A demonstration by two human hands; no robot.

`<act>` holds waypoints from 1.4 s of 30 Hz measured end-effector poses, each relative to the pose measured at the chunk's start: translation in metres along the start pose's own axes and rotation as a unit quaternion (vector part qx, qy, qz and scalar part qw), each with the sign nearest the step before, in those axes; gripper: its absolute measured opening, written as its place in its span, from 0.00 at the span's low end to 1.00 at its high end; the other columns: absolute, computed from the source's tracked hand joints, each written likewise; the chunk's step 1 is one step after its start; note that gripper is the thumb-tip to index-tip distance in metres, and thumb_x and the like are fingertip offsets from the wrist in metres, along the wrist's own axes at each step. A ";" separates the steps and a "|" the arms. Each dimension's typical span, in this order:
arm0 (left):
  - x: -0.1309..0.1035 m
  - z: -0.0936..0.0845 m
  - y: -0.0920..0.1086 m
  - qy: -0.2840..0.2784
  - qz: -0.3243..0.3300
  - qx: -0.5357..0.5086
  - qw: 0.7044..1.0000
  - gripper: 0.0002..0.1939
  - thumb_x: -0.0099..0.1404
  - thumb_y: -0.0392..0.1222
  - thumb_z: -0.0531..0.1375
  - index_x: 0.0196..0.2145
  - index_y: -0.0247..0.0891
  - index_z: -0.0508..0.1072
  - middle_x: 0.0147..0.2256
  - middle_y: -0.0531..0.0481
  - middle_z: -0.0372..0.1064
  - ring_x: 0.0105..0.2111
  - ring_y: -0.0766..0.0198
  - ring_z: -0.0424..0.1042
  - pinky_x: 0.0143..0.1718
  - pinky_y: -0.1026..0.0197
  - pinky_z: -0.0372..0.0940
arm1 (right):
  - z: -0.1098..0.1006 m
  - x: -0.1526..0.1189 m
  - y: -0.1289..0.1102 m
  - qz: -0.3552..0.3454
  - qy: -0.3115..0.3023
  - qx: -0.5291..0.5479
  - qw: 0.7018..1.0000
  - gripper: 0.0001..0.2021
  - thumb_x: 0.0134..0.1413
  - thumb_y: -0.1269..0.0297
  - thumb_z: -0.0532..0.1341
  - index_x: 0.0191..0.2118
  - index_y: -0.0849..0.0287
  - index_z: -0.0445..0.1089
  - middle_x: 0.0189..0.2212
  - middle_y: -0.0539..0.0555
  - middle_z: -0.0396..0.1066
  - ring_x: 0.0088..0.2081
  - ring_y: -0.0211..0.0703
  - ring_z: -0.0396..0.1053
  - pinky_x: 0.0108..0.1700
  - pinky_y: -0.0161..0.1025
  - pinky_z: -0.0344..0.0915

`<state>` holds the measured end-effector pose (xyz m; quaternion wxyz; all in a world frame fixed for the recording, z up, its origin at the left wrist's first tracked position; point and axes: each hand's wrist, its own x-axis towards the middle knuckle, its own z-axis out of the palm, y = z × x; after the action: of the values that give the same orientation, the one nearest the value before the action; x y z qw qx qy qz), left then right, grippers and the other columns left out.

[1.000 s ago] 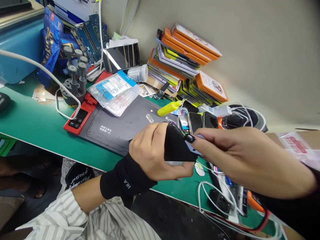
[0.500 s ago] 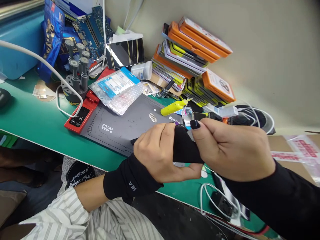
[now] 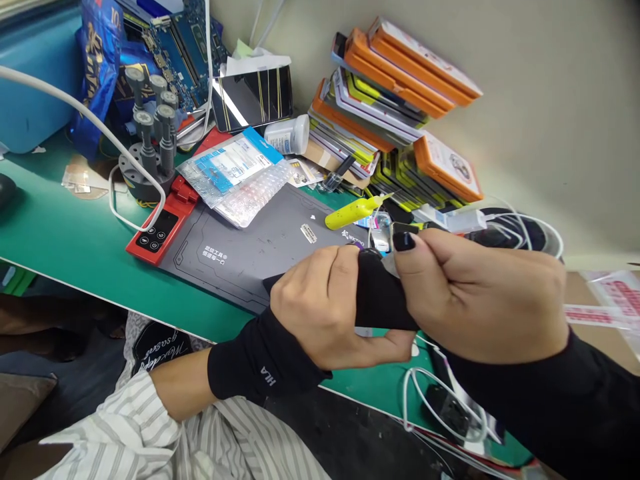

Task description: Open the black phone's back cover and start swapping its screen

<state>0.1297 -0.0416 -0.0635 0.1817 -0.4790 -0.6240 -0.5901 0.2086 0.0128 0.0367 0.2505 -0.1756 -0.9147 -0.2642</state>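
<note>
A flat black slab (image 3: pixel 383 297) — partly hidden — is held tilted in the left hand (image 3: pixel 320 303), beside the right hand (image 3: pixel 490 300).

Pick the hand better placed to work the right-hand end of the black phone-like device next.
Right, I'd judge. The right hand is at that end of the black phone-like device; the left hand wraps the opposite end and is probably better kept for steadying it.

"HLA" on the black cuff (image 3: pixel 263 360), "10" on the blue bag (image 3: pixel 101 70)
</note>
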 end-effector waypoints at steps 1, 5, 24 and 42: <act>0.000 0.000 0.000 0.002 0.000 0.000 1.000 0.36 0.43 0.64 0.54 0.41 0.32 0.68 0.38 0.51 0.68 0.39 0.75 0.70 0.35 0.70 0.69 | 0.001 0.000 0.000 -0.001 0.000 0.000 1.000 0.18 0.56 0.72 0.51 0.16 0.61 0.49 0.10 0.46 0.42 0.15 0.29 0.41 0.17 0.29 0.43; 0.000 0.000 -0.001 0.007 0.002 -0.001 1.000 0.35 0.44 0.64 0.53 0.40 0.31 0.68 0.38 0.52 0.68 0.38 0.75 0.70 0.35 0.70 0.69 | 0.002 0.000 0.001 -0.010 0.005 0.010 1.000 0.18 0.56 0.71 0.52 0.16 0.62 0.50 0.11 0.46 0.42 0.14 0.28 0.41 0.17 0.30 0.44; -0.001 0.004 0.002 -0.027 0.012 0.012 0.999 0.34 0.46 0.63 0.52 0.43 0.34 0.70 0.40 0.53 0.68 0.39 0.76 0.70 0.38 0.72 0.70 | 0.002 -0.012 0.013 -0.028 -0.054 0.087 0.994 0.19 0.60 0.68 0.49 0.17 0.62 0.49 0.10 0.46 0.44 0.12 0.28 0.43 0.16 0.28 0.44; 0.002 0.002 0.000 -0.021 0.007 0.024 0.999 0.34 0.46 0.64 0.52 0.42 0.34 0.70 0.39 0.54 0.68 0.36 0.77 0.69 0.35 0.72 0.68 | 0.011 -0.004 0.012 0.011 -0.008 0.088 0.996 0.19 0.59 0.69 0.51 0.16 0.62 0.51 0.11 0.47 0.43 0.14 0.28 0.43 0.17 0.30 0.44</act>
<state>0.1291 -0.0391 -0.0625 0.1840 -0.4913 -0.6384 -0.5632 0.2134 0.0277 0.0308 0.2606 -0.1645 -0.9344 -0.1785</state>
